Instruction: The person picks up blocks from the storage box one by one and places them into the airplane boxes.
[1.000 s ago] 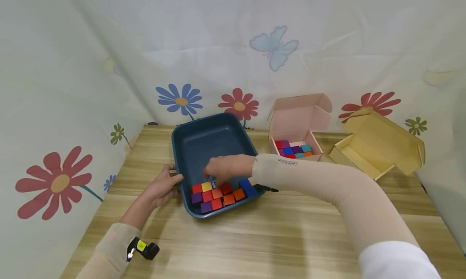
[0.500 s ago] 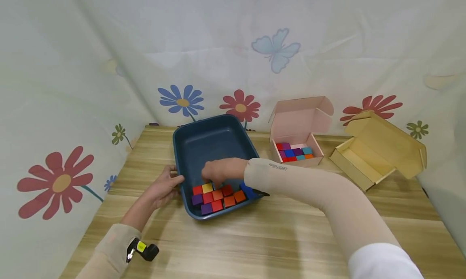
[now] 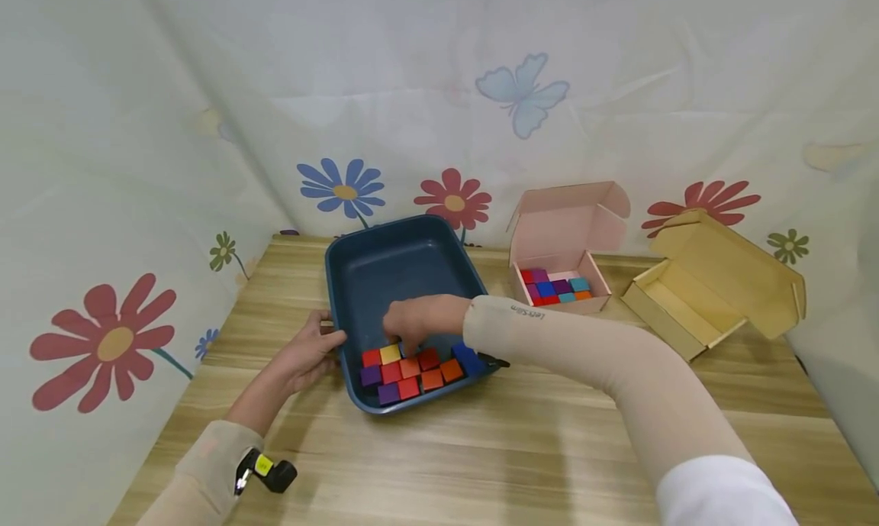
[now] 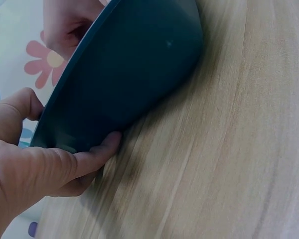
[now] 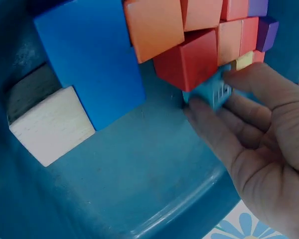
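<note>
A dark blue plastic basin (image 3: 405, 289) stands on the table. My left hand (image 3: 312, 354) grips its left wall, one digit at the rim and other fingers low on the outside, as the left wrist view shows. Inside, my right hand (image 3: 426, 320) pinches a light blue cube (image 5: 212, 92) with white marks between thumb and finger. That cube sits beside a dark red cube (image 5: 189, 62) and other coloured cubes, among them a yellow cube (image 3: 390, 353) and a purple cube (image 3: 371, 375). A bigger blue block (image 5: 92, 64) and a whitish block (image 5: 52, 127) lie at the basin's right end.
Behind the right forearm, an open pink cardboard box (image 3: 570, 270) holds several coloured cubes. An open yellow cardboard box (image 3: 676, 304) stands to its right. A patterned curtain (image 3: 412, 91) hangs behind the wooden table (image 3: 467, 465).
My right hand has shifted only slightly over the same cube. The left hand keeps its grip on the basin, and the cubes show no clear movement.
</note>
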Motion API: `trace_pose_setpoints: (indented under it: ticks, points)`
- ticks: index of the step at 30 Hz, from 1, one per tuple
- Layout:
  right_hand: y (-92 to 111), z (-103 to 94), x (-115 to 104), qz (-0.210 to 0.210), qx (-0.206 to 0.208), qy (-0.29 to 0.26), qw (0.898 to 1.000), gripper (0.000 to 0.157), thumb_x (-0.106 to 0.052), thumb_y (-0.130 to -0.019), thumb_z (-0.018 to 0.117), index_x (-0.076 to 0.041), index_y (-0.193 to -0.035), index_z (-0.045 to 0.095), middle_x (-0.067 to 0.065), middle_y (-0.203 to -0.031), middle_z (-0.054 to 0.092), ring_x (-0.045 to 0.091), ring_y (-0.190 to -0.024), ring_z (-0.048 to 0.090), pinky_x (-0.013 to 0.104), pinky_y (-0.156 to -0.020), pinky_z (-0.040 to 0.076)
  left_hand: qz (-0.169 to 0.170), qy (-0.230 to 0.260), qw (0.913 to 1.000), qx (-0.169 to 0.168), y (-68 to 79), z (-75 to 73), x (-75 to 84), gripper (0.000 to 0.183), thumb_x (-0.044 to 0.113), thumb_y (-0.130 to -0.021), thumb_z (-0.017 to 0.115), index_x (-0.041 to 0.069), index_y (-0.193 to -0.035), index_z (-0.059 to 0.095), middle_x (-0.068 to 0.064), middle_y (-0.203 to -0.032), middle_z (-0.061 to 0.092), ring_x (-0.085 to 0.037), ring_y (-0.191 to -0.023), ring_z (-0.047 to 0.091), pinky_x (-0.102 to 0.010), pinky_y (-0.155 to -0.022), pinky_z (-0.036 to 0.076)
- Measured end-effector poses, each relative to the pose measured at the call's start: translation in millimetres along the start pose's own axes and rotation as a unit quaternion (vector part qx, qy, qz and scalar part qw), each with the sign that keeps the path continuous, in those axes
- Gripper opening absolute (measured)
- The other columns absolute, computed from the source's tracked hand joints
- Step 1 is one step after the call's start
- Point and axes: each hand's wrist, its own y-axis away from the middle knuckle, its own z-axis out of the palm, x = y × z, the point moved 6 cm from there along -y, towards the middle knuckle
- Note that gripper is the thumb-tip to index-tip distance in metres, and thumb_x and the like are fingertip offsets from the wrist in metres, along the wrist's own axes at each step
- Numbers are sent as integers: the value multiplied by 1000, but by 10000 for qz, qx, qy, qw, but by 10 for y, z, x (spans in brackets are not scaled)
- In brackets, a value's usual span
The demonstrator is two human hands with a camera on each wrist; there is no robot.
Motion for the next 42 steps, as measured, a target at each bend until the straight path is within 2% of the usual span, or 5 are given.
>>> trace_pose_setpoints:
  ticks: [11, 21, 30, 36, 42]
  points:
    - [32, 12, -73, 125, 300, 696, 9970, 21, -12, -94, 72, -14, -115, 68, 1, -109, 59, 17, -89, 57, 24, -73, 53, 37, 94, 9999, -38, -10, -15, -13, 53, 2, -103, 44, 4, -143, 10, -24, -136, 27, -23, -99, 53, -33, -74, 51]
    - [402, -249, 89, 13, 822, 635, 9946, 38, -19, -95, 73, -11, -131, 68, 5, -122, 67, 16, -103, 64, 27, -87, 56, 41, 165, 9998, -49, -16, -33, -44, 52, 1, -103, 44, 6, -142, 9, -24, -134, 28, -23, -98, 54, -32, -73, 51]
    - [1068, -436, 472, 42, 1300, 472, 9904, 38, -12, -91, 74, -2, -128, 67, 10, -99, 73, 17, -74, 63, 26, -69, 55, 10, 152, 9999, -16, -34, -41, -48, 55, 2, -102, 45, 6, -143, 9, -24, -135, 27, -23, -97, 54, -32, -74, 50]
    - [1479, -288, 893, 493, 1135, 182, 9922, 40, -11, -88, 78, -1, -126, 68, 9, -109, 72, 20, -88, 65, 30, -79, 57, -21, 173, 9998, 25, -30, -48, -40, 56, 0, -101, 46, 5, -143, 9, -23, -134, 27, -25, -101, 52, -33, -74, 51]
    - [1763, -105, 1311, 396, 1342, 704, 9877, 28, -16, -85, 82, -7, -109, 73, 0, -84, 66, 16, -75, 56, 31, -68, 50, -74, 281, 9996, -34, -9, -25, -7, 57, -1, -101, 45, 5, -144, 9, -25, -137, 25, -28, -105, 51, -34, -75, 51]
